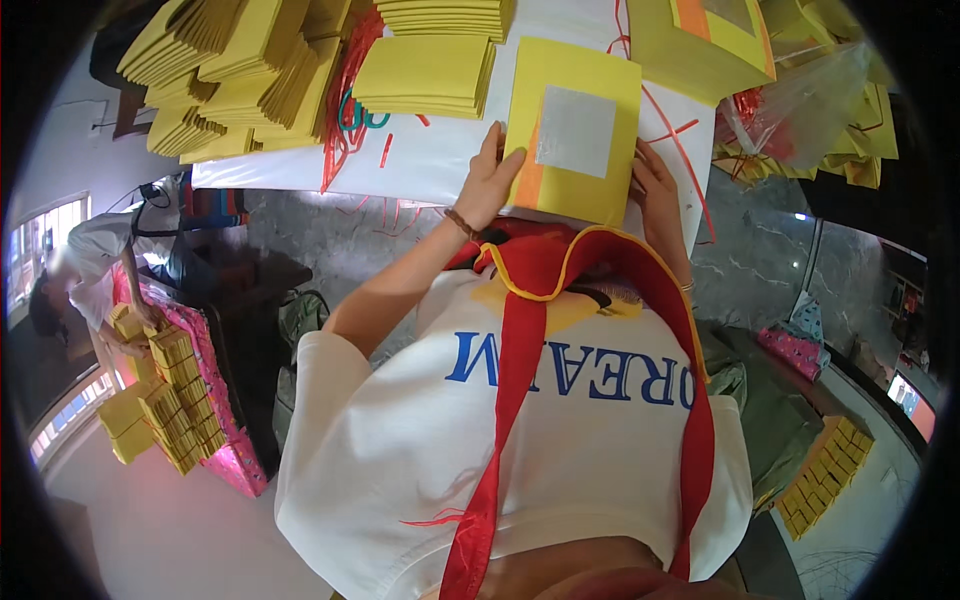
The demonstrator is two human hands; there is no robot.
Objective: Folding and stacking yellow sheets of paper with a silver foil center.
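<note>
A thick stack of yellow paper (572, 195) lies on the white table at its near edge. On its top sheet are a silver square and an orange strip. My left hand (490, 178) grips the stack's left side, thumb over the top face. Against the right side rests my right hand (657, 195), its fingers curled along the edge and partly hidden. Behind and to the left is a folded pile of yellow paper (422, 78). Teal-handled scissors (352, 113) sit beside that pile, next to a bunch of red strings (345, 130).
More yellow paper piles (235, 85) crowd the table's left, and a larger yellow block (700, 45) stands at back right. A clear plastic bag (800, 110) is beyond the right edge. At far left, another person (105, 245) works by yellow bundles (180, 385).
</note>
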